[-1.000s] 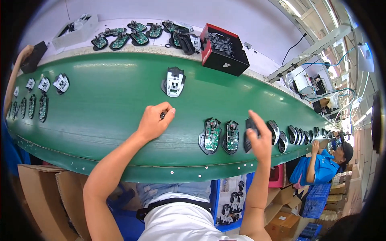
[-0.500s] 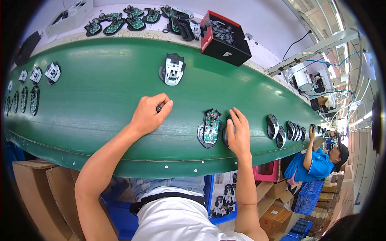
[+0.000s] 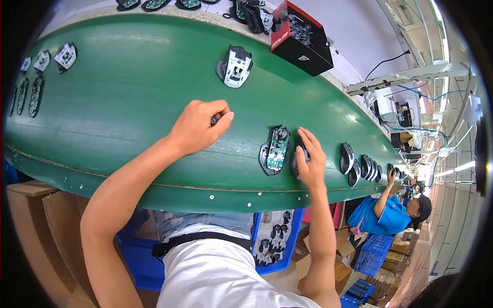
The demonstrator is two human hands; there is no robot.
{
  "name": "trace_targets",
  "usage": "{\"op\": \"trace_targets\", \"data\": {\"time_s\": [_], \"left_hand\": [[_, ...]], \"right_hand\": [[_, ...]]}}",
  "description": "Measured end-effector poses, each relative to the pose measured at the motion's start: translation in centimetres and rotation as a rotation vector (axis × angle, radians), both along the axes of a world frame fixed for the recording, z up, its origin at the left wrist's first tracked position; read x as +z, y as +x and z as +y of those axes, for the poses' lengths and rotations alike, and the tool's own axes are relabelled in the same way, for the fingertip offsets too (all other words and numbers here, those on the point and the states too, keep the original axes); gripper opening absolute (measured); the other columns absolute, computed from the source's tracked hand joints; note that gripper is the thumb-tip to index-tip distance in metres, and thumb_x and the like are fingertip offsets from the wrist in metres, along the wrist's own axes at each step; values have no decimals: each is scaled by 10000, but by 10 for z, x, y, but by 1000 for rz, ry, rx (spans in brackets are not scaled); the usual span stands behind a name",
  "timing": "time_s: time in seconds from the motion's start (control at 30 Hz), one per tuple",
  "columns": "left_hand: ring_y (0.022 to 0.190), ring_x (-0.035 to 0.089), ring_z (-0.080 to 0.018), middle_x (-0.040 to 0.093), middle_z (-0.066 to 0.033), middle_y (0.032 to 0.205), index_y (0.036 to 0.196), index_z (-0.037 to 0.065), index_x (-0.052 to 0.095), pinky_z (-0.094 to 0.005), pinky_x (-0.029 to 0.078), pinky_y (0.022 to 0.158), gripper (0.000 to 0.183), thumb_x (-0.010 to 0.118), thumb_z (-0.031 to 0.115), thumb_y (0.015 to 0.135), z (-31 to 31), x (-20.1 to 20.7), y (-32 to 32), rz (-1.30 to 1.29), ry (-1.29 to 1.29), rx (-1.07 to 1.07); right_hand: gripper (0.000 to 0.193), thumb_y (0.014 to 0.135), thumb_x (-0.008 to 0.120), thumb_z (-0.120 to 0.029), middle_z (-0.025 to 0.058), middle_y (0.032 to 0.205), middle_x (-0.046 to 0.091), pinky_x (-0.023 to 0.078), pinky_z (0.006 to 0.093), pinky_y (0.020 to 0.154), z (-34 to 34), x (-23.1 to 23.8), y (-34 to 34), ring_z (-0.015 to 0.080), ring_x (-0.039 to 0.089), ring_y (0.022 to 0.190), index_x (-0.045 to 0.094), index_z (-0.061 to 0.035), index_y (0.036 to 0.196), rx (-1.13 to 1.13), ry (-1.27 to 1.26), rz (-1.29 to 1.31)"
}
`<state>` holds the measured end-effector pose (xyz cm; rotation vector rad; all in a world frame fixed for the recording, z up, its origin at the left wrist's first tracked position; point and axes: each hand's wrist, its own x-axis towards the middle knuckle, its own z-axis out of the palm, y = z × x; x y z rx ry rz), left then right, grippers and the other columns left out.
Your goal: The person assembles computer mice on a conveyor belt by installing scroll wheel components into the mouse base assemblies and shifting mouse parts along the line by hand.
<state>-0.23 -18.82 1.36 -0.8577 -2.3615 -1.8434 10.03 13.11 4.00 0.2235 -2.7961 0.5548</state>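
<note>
Over the green belt (image 3: 128, 102), the left hand (image 3: 200, 126) was curled, its fingers folded in and the thumb lying along the side, closed around a small dark piece (image 3: 215, 119) that showed only in part between thumb and forefinger. To the right, the right hand (image 3: 311, 160) lay over a dark mouse shell (image 3: 294, 163) near the near edge of the belt; its fingers were stretched toward the far side and held close together, with the thumb apart from them, and since the hand hid much of the shell, I could not tell whether they gripped it. Just to the left of that shell lay a mouse base (image 3: 276, 151) with its green circuit board facing up. Farther off, beyond both hands, a white-and-black mouse shell (image 3: 238, 68) lay on the belt, and past the far edge stood a black box (image 3: 304, 43) with a red inner side, holding dark parts. At the left end, white shells (image 3: 65, 56) lay in a row on the far side of narrow circuit-board pieces (image 3: 36, 96). To the right, dark-and-light mice (image 3: 347, 158) lay along the belt toward a person in a blue shirt (image 3: 377, 215), whose raised hand was at the belt. Below the near edge, a blue crate (image 3: 293, 241) held dark parts.
</note>
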Motion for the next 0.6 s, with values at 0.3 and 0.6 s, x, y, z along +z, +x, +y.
{"op": "trace_targets", "data": {"time_s": [0.3,0.6], "left_hand": [[520,566,-314,590,-147,609,776,-3,605,-400,441,533,202,625,144,913,-3,2,-1,1,-29,-39],[495,475,-179,508,-88,571,793,-7,595,-335,372,495,217,624,153,936,2,-5,-1,-5,0,-52]], "right_hand": [[316,991,508,-154,186,1328,618,407,445,1084,24,7,-8,383,551,1264,692,-21,1209,-42,-145,-149],[384,1047,375,-157,200,1329,611,407,425,1086,22,-6,-17,361,550,1269,620,17,1286,-24,177,17]]}}
